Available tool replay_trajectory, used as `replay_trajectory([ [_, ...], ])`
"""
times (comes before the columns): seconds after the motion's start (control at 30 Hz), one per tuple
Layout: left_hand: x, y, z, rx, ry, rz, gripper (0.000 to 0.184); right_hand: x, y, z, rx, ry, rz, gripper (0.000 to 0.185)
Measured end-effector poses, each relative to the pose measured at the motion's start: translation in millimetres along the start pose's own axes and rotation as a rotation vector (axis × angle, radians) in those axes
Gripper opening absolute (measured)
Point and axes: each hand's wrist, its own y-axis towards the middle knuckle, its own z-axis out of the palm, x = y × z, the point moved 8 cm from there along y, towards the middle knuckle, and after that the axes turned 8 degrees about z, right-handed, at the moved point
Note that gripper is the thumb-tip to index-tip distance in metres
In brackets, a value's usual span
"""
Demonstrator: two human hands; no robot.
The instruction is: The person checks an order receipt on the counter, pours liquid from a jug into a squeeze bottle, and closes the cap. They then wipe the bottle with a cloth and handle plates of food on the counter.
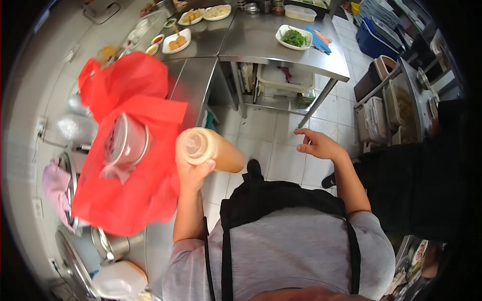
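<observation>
My left hand (190, 174) is wrapped round a large squeeze bottle (226, 154) of light orange-brown liquid, its pale cap towards the camera. Beside it on the steel counter lies a red bag (145, 198), spread open. A clear round container (124, 140) with a lid sits on the bag, partly wrapped in clear plastic. My right hand (317, 144) is over the floor on the right, holding nothing, its fingers apart.
A steel table (251, 42) ahead bears a white dish of green leaves (294, 38) and blue gloves (319, 42). More dishes stand at the back left. A person in black (416, 175) stands close on my right. Pots and a jug (119, 280) are at the lower left.
</observation>
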Motion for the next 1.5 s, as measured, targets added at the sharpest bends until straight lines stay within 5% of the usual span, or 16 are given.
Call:
replay_trajectory([
  [0.17, 41.6, 71.4, 5.1, -0.015, 0.001, 0.04, 0.068, -31.6, 58.0, -64.8, -0.131, 0.004, 0.132, 0.045],
  [0.3, 70.8, 129.0, 4.8, -0.049, 0.03, 0.089, 0.066, -77.4, 101.6, -140.8, -0.221, 0.282, 0.184, 0.035],
  [0.43, 89.0, 174.5, -1.1, -0.116, 0.039, 0.091, 0.066, -114.1, 137.4, -226.7, -0.566, 0.639, 0.285, 0.032],
  [0.6, 105.7, 222.0, -22.1, -0.206, 0.123, 0.15, 0.066, -160.8, 230.6, -312.1, -0.75, -0.089, 0.149, 0.056],
  [0.73, 117.0, 245.4, -49.1, -0.384, 0.229, 0.136, 0.063, -186.5, 317.2, -337.2, -0.548, -0.221, 0.046, 0.073],
  [0.93, 125.1, 277.7, -68.6, -0.651, 0.426, 0.171, 0.064, -202.7, 380.6, -352.2, -0.429, -0.405, 0.24, 0.058],
  [0.97, 126.9, 282.1, -74.2, -0.655, 0.47, 0.18, 0.062, -205.1, 388.1, -352.2, -0.564, -0.379, -0.103, 0.059],
  [1.0, 128.7, 284.0, -80.6, -0.681, 0.522, 0.187, 0.06, -181.8, 378.5, -350.2, -0.647, -0.506, -0.171, 0.058],
  [1.17, 135.8, 288.8, -89.5, -0.819, 0.53, 0.192, 0.058, -205.9, 401.1, -401.1, -0.757, -0.273, -0.128, 0.033],
  [1.2, 136.4, 287.7, -89.9, -0.83, 0.577, 0.203, 0.056, -208.6, 405.1, -421.0, -0.764, -0.116, 0.024, 0.029],
  [1.27, 137.0, 287.0, -93.6, -0.849, 0.599, 0.221, 0.054, -180.8, 410.7, -463.3, -0.837, -0.026, -0.185, 0.025],
  [1.3, 136.9, 286.2, -95.6, -0.853, 0.579, 0.223, 0.053, -180.4, 427.9, -473.5, -0.622, 0.344, -0.165, 0.026],
  [1.37, 140.0, 285.4, -102.9, -0.835, 0.582, 0.2, 0.055, -75.8, 416.7, -471.0, -0.449, 0.474, -0.261, 0.027],
  [1.4, 137.8, 286.9, -97.6, -0.801, 0.619, 0.2, 0.051, -10.8, 402.5, -468.6, -0.543, 0.258, -0.47, 0.029],
  [1.5, 126.9, 288.8, -90.4, -0.76, 0.573, 0.18, 0.048, 101.1, 411.4, -391.3, -0.171, 0.351, -0.573, 0.035],
])
